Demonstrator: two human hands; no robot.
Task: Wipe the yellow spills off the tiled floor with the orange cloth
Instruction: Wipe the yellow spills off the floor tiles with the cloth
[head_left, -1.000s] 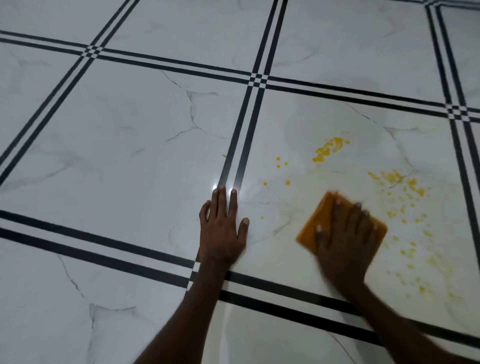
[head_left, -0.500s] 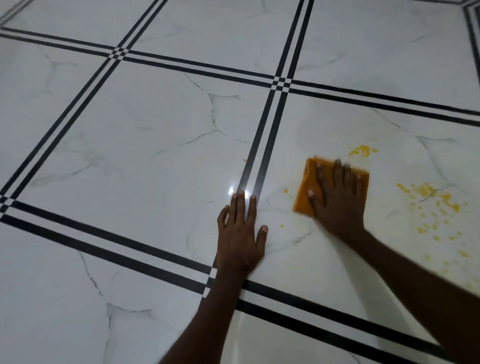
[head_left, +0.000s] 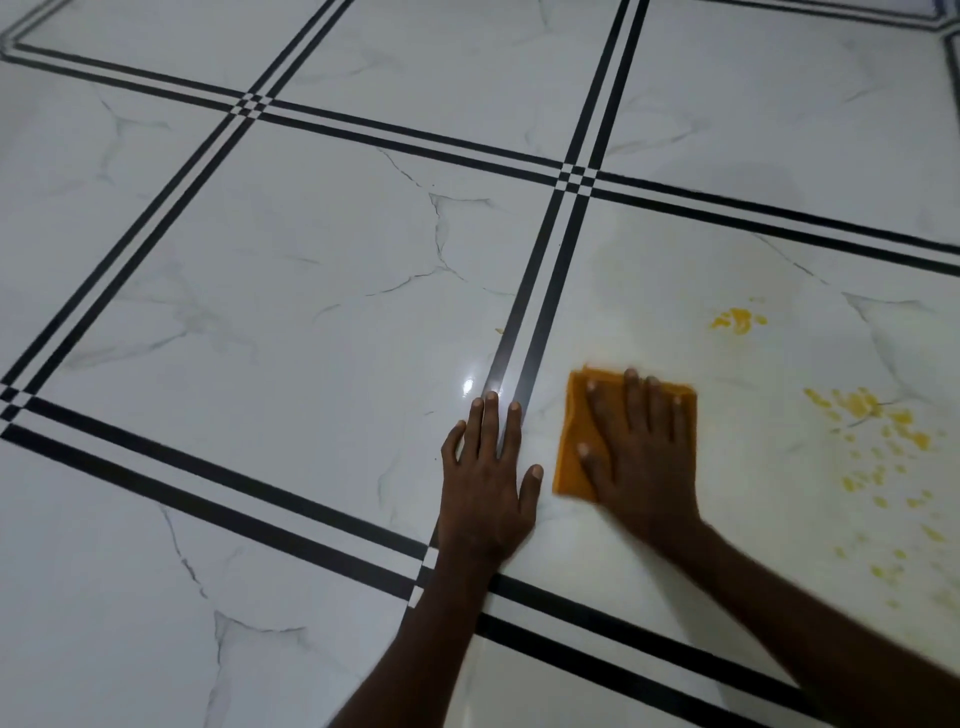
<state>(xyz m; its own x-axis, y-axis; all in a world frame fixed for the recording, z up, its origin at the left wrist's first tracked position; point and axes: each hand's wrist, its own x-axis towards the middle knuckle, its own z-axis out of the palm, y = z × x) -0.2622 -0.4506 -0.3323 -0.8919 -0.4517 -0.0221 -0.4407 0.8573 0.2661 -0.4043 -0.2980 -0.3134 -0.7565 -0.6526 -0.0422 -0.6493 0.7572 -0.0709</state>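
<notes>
- The right hand (head_left: 641, 452) lies flat on the orange cloth (head_left: 574, 441), fingers straight and spread, pressing it against the tiled floor (head_left: 311, 312); nothing is curled round the cloth.
- The cloth is folded to a rough square and shows along the hand's left side and past the fingertips; the rest is hidden under the palm.
- The left hand (head_left: 488, 486) rests palm down on the bare floor just beside the cloth, not touching it, fingers straight and close together, thumb out to the side, holding nothing.
- The left fingertips reach the double black line (head_left: 540, 291) that runs away between two white marbled tiles.
- Both hands and the cloth sit near the tile's corner where that line meets another double black line (head_left: 234, 478) crossing beneath the forearms.
- The yellow spills (head_left: 862, 410) are on the same tile as the cloth, to its right and apart from it: a smeared patch with scattered drops trailing toward the viewer.
- A smaller yellow smear (head_left: 735, 320) lies farther away, beyond the cloth.
- A bright glare spot (head_left: 467, 385) sits just past the left fingertips.
</notes>
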